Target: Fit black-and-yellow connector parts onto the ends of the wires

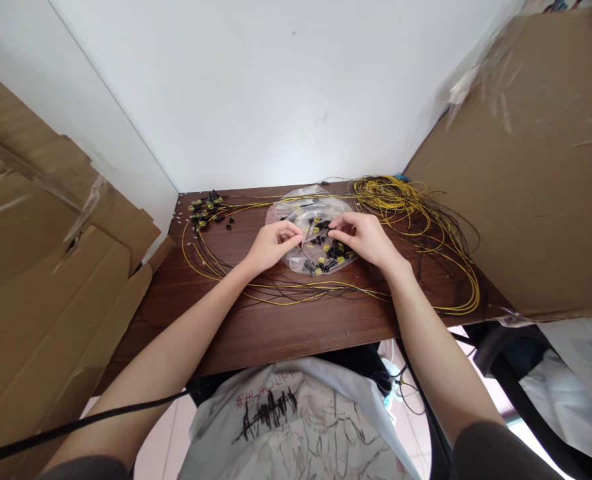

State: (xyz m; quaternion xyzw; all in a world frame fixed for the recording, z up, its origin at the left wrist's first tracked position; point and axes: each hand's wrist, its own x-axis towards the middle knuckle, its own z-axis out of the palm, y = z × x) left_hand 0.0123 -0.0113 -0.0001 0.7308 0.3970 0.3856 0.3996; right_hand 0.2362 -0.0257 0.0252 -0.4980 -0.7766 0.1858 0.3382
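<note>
A clear plastic bag with several small black and yellow parts inside lies on the dark wooden table. My left hand pinches the bag's left side, fingers closed. My right hand is closed in a pinch over the bag's right side, among the small parts. Whether it holds a part or only the plastic is not clear. Thin yellow and black wires loop on the table below both hands.
A tangled bundle of yellow and black wires lies at the back right. A small heap of black and yellow parts sits at the back left. Cardboard sheets flank the table. A white wall stands behind.
</note>
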